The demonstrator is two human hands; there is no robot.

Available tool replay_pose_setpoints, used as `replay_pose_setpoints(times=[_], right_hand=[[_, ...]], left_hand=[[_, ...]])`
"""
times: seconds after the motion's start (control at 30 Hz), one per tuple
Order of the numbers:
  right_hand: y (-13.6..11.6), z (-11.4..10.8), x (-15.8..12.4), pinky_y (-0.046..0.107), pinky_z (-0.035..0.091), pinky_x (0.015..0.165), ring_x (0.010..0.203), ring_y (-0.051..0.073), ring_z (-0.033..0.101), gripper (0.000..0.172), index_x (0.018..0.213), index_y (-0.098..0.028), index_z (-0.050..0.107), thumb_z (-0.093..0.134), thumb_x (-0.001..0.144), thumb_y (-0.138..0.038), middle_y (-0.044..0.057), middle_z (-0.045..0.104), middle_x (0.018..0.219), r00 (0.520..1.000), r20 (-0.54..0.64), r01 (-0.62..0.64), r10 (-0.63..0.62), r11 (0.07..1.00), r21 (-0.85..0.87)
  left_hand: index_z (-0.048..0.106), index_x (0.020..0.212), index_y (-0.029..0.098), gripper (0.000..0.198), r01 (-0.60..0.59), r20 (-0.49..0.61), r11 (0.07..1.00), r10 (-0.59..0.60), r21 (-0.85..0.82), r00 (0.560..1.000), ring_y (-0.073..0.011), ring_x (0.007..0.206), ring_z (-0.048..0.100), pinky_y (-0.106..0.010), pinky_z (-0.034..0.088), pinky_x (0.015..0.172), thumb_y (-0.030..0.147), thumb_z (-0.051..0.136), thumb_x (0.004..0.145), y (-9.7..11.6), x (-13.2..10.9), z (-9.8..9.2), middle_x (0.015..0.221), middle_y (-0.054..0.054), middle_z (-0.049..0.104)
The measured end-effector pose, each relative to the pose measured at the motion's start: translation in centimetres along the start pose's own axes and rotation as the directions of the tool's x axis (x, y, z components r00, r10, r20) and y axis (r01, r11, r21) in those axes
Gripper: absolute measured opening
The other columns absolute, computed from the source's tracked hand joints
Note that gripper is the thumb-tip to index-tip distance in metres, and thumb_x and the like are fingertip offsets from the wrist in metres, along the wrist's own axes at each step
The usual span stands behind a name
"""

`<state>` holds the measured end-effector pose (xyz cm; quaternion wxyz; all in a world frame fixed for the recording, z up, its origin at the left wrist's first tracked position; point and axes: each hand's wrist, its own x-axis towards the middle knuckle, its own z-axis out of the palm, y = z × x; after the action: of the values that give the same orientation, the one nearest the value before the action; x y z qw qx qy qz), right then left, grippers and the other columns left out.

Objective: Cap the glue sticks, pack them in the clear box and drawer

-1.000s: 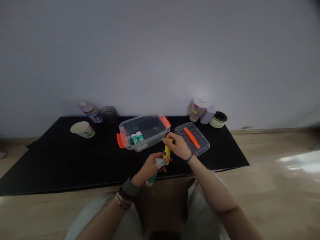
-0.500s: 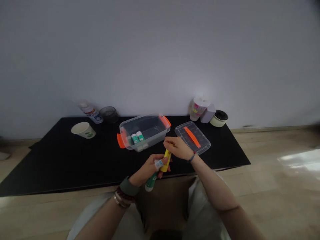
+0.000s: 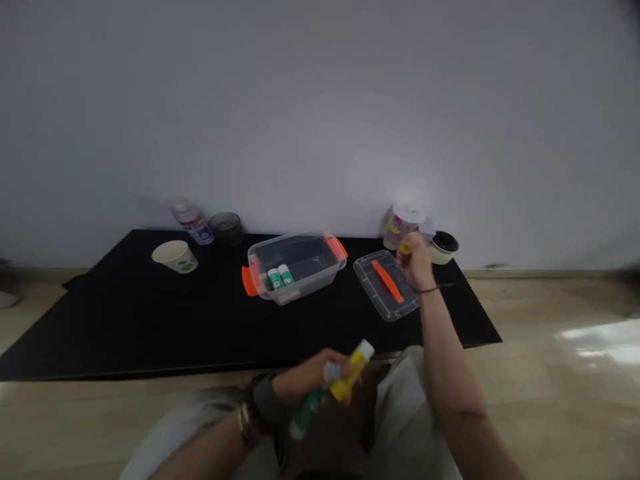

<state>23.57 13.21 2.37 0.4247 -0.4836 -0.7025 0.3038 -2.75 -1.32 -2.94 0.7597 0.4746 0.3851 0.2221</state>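
My left hand (image 3: 313, 375), blurred by motion, is closed around a yellow glue stick (image 3: 349, 380) whose white end points up and right. A green glue stick (image 3: 307, 412) with a white end hangs below the same hand, also in its grip. Over the far side of the clear lid (image 3: 373, 293), my right hand (image 3: 418, 263) pinches a small yellow cap (image 3: 405, 248). In the clear plastic box (image 3: 320, 283) with orange latches, green-and-white glue sticks (image 3: 280, 277) lie side by side at the left end.
On the left of the black table (image 3: 165, 327) stand a paper cup (image 3: 176, 259), a leaning spray can (image 3: 194, 223) and a dark bowl (image 3: 227, 229). At the back right are a plastic cup (image 3: 399, 227) and a cream pot with a black lid (image 3: 443, 248).
The yellow cap has come off the yellow glue stick. My right hand has carried it away to the right and back, while my left hand has moved lower with both sticks.
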Motion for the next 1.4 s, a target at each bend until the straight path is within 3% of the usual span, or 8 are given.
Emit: replay_pose_setpoints(times=[0.1, 0.23, 0.4, 0.63, 0.8, 1.0, 1.17, 1.4], right_hand=[[3.9, 2.1, -0.1, 0.026, 0.042, 0.062, 0.064, 0.015, 0.056, 0.031, 0.078, -0.02, 0.059, 0.059, 0.093, -0.046, 0.001, 0.06, 0.069, 0.941, 0.083, -0.266, 0.328, 0.869, -0.418], [6.2, 6.5, -0.4, 0.031, 0.046, 0.081, 0.098, 0.024, 0.066, 0.028, 0.102, -0.017, 0.068, 0.067, 0.088, -0.042, 0.011, 0.071, 0.102, 0.803, 0.228, -0.248, 0.55, 0.657, -0.712], [5.8, 7.2, 0.0, 0.033, 0.046, 0.086, 0.111, 0.026, 0.063, 0.053, 0.136, -0.015, 0.05, 0.067, 0.09, -0.036, 0.017, 0.065, 0.123, 0.865, 0.109, -0.265, 0.49, 0.63, -0.731], [3.6, 7.2, -1.1, 0.028, 0.046, 0.078, 0.092, 0.019, 0.066, 0.024, 0.112, -0.017, 0.063, 0.059, 0.095, -0.033, 0.008, 0.071, 0.096, 0.929, 0.142, -0.209, 0.342, 0.801, -0.561], [3.6, 9.4, -2.0, 0.024, 0.046, 0.066, 0.068, 0.013, 0.064, 0.029, 0.11, -0.019, 0.06, 0.058, 0.095, -0.044, 0.0, 0.068, 0.079, 0.856, 0.321, -0.248, 0.405, 0.867, -0.433], [5.1, 11.5, -1.7, 0.026, 0.049, 0.059, 0.059, 0.015, 0.066, 0.036, 0.115, -0.019, 0.053, 0.046, 0.1, -0.05, 0.007, 0.071, 0.086, 0.774, 0.266, -0.409, 0.575, 0.774, -0.484], [3.5, 11.1, -1.5, 0.032, 0.048, 0.079, 0.101, 0.027, 0.068, 0.025, 0.116, -0.016, 0.055, 0.052, 0.099, -0.035, 0.02, 0.068, 0.113, 0.848, 0.121, -0.339, 0.516, 0.703, -0.625], [0.5, 10.4, -2.6, 0.024, 0.039, 0.068, 0.075, 0.014, 0.062, 0.024, 0.091, -0.019, 0.062, 0.051, 0.1, -0.038, 0.003, 0.066, 0.078, 0.943, 0.208, -0.159, 0.258, 0.902, -0.401]], left_hand=[[0.07, 0.092, 0.013, 0.064, 0.02, -0.071, 0.993, -0.028, -0.118, 0.997, -0.0044, 0.036, 0.038, -0.019, 0.029, 0.037, 0.074, 0.066, 0.07, -0.2, 1.3, -0.9, 0.061, -0.004, 0.065], [0.067, 0.094, 0.011, 0.068, 0.043, -0.227, 0.999, -0.046, -0.019, 0.973, -0.0042, 0.038, 0.041, -0.018, 0.029, 0.038, 0.073, 0.07, 0.066, -0.3, 3.8, -2.0, 0.066, -0.004, 0.067], [0.065, 0.083, 0.012, 0.058, 0.056, -0.342, 0.972, 0.027, 0.23, 0.939, -0.0065, 0.039, 0.045, -0.02, 0.033, 0.04, 0.067, 0.073, 0.067, -0.4, 7.2, -3.9, 0.065, -0.005, 0.068], [0.067, 0.096, 0.012, 0.044, 0.166, -0.52, 0.916, 0.052, 0.364, 0.853, -0.0111, 0.043, 0.052, -0.024, 0.04, 0.044, 0.054, 0.068, 0.081, -0.5, 11.7, -6.9, 0.069, -0.006, 0.071], [0.069, 0.106, 0.01, 0.038, 0.196, -0.54, 0.904, 0.044, 0.379, 0.841, -0.0139, 0.047, 0.056, -0.025, 0.043, 0.05, 0.036, 0.072, 0.079, -0.5, 13.9, -6.5, 0.061, -0.003, 0.066], [0.069, 0.109, 0.012, 0.036, 0.15, -0.501, 0.922, 0.054, 0.358, 0.864, -0.0128, 0.054, 0.058, -0.023, 0.044, 0.053, 0.026, 0.075, 0.076, -0.5, 14.9, -6.6, 0.071, -0.003, 0.068], [0.061, 0.121, 0.012, 0.05, 0.102, -0.489, 0.954, 0.052, 0.282, 0.871, -0.0115, 0.063, 0.06, -0.022, 0.047, 0.055, 0.03, 0.075, 0.077, 0.0, 14.2, -6.8, 0.1, -0.01, 0.071], [0.051, 0.134, 0.014, 0.08, -0.117, -0.507, 0.985, 0.167, 0.129, 0.846, -0.0139, 0.084, 0.063, -0.026, 0.052, 0.073, 0.023, 0.086, 0.063, 1.0, 12.6, -8.1, 0.131, -0.017, 0.058]])
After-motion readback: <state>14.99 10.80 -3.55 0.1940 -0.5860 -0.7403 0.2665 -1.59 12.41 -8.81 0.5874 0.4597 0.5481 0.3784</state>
